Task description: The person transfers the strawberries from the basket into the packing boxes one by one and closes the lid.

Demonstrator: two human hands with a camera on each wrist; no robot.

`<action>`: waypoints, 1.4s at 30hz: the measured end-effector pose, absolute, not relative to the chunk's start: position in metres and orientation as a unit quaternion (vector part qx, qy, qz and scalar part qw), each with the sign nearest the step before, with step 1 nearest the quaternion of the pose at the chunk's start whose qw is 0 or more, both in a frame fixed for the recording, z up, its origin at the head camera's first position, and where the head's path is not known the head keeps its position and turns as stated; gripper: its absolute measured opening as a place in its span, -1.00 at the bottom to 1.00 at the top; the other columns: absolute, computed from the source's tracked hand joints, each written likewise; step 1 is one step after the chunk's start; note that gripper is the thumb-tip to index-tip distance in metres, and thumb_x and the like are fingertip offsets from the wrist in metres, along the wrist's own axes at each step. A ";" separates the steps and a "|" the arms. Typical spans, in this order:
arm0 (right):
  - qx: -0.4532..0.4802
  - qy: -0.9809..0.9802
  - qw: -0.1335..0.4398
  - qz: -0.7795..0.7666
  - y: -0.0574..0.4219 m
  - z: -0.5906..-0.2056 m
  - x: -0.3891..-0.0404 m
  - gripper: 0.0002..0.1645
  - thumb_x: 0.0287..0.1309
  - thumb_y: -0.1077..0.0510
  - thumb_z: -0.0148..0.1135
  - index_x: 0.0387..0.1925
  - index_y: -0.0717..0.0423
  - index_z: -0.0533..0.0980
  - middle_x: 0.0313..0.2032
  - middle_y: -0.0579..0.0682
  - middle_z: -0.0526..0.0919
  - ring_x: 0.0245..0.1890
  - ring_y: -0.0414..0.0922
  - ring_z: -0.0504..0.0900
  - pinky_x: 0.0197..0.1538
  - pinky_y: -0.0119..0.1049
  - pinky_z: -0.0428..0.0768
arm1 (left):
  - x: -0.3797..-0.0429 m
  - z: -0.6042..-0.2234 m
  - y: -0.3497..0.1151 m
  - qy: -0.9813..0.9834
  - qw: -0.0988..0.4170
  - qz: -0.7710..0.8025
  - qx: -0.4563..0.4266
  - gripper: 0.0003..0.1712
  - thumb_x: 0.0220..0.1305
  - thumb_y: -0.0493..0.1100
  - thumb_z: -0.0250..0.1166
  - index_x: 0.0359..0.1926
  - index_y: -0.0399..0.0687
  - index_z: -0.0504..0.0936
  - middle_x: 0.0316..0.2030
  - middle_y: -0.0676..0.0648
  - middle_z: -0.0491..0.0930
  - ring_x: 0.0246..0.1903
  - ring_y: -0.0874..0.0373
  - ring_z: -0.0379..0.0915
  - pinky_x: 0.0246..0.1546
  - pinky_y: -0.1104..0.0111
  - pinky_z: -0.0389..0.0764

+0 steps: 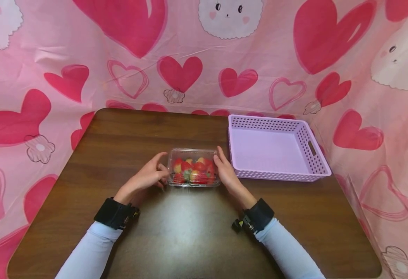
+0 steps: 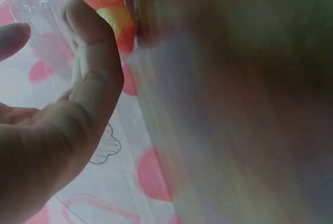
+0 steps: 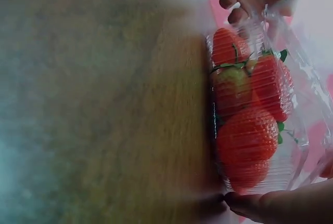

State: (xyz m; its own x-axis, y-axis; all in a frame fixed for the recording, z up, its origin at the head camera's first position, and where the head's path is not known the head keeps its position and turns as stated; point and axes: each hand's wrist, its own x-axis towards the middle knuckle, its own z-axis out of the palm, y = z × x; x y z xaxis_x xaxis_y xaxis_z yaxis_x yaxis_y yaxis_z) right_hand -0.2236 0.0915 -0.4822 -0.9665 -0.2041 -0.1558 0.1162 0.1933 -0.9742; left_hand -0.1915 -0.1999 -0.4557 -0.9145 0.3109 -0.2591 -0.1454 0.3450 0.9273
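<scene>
A clear plastic punnet (image 1: 194, 151) of strawberries (image 3: 248, 135) sits on the wooden table, in the middle of the head view. At its left end is my left hand (image 1: 149, 172), fingers bent and spread, with fingertips close to the wall; contact is hard to tell. In the left wrist view this hand (image 2: 86, 99) shows the thumb apart from the fingers. My right hand (image 1: 229, 174) lies along the punnet's right end, its fingers fairly straight and touching the side. Only part of the right hand (image 3: 291, 203) appears in the right wrist view, by the punnet's lower corner.
A shallow lilac basket (image 1: 268, 149) with perforated walls stands at the back right of the brown table (image 1: 190, 232), just beyond my right hand. Pink cloth (image 1: 190, 35) printed with hearts hangs behind the table and along both sides.
</scene>
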 end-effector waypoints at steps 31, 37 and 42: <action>0.015 0.671 0.211 -0.711 0.120 -0.481 -0.165 -0.28 0.49 0.31 -0.06 0.59 0.19 0.07 -0.37 0.11 0.67 -0.54 -0.13 0.58 -0.43 -0.35 0.62 | -0.165 -0.459 -0.195 0.757 0.242 0.606 0.037 -0.12 0.50 -0.36 0.09 0.65 -0.30 -0.18 -0.31 -0.33 0.63 -0.48 0.03 0.57 -0.37 0.23 0.72; 0.022 0.649 0.211 -0.730 0.119 -0.483 -0.164 -0.29 0.50 0.31 -0.07 0.60 0.18 0.09 -0.37 0.12 0.68 -0.54 -0.13 0.60 -0.41 -0.33 0.65 | -0.163 -0.460 -0.194 0.743 0.231 0.628 0.023 -0.13 0.49 -0.39 0.08 0.65 -0.30 -0.16 -0.33 -0.26 0.66 -0.47 0.07 0.58 -0.36 0.24 0.73; 0.033 0.633 0.195 -0.748 0.116 -0.485 -0.162 -0.30 0.49 0.32 -0.05 0.59 0.18 0.14 -0.38 0.11 0.68 -0.53 -0.13 0.61 -0.40 -0.31 0.68 | -0.162 -0.461 -0.193 0.733 0.220 0.644 0.020 -0.12 0.47 -0.41 0.09 0.65 -0.31 -0.16 -0.35 -0.25 0.67 -0.47 0.08 0.60 -0.35 0.25 0.74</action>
